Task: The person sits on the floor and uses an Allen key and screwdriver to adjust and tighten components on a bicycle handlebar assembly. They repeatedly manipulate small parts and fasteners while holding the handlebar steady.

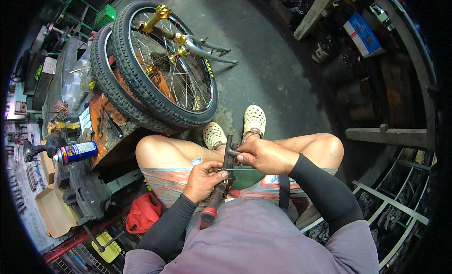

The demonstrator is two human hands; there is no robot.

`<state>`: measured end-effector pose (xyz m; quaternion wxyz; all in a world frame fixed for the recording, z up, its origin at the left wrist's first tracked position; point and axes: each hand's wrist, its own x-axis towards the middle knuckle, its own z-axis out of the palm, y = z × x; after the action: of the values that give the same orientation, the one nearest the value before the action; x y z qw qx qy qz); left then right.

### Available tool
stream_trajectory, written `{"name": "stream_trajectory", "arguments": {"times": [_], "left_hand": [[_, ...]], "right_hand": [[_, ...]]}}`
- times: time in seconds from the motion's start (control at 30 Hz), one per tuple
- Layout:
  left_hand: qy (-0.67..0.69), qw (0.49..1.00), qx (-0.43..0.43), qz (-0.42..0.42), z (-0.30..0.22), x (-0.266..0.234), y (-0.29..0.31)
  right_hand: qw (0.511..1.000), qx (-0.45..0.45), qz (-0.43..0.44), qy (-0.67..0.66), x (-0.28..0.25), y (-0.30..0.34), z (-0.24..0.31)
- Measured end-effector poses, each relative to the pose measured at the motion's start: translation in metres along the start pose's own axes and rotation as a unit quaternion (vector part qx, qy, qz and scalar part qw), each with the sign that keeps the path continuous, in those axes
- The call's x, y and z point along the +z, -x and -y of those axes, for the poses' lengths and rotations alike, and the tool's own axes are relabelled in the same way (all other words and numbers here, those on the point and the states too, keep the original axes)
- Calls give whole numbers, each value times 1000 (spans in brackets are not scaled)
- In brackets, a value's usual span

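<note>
A dark tube-shaped part (217, 196) with a red ring at its near end lies between my thighs, pointing away from my body. My left hand (203, 179) is closed on its middle, thumb and fingers pinching by a small metal fitting (225, 176). On the right, my right hand (268, 156) has its fingers closed round a short dark stub (234, 153) at the tube's far end. Between the two hands a thin metal rod (241, 169) runs crosswise. The fingers partly hide where the rod meets the tube.
Two wheels with knobby tyres (123, 69) lean at the workbench (101, 125), with a grey bicycle frame piece (212, 55) against them. A blue spray can (77, 152), a cardboard box (54, 210) and a red cloth (144, 212) are at left. Metal racks (391, 205) stand at right.
</note>
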<state>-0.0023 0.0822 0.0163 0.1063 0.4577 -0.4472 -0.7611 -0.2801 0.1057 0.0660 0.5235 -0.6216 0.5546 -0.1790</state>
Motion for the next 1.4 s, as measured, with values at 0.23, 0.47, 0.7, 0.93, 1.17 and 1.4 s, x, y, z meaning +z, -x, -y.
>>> {"name": "stream_trajectory", "arguments": {"times": [0.23,0.47,0.7,0.93,1.17,1.4], "left_hand": [[-9,998,61,3,6,1,1],[3,1000,27,7,0,1,2],[8,999,51,3,5,2,3],[13,999,40,9,6,1,6],[41,998,44,5,14,-1,5],[75,996,40,12,16,1,6]], "right_hand": [[998,44,-35,-25,-36,-12,16],[996,0,83,13,-22,-25,-2],[998,46,48,-6,-18,-28,-10],[975,163,-136,-60,-41,-42,17],[984,150,-95,-2,-43,-41,31],[998,35,-23,37,-21,-37,-4]]}}
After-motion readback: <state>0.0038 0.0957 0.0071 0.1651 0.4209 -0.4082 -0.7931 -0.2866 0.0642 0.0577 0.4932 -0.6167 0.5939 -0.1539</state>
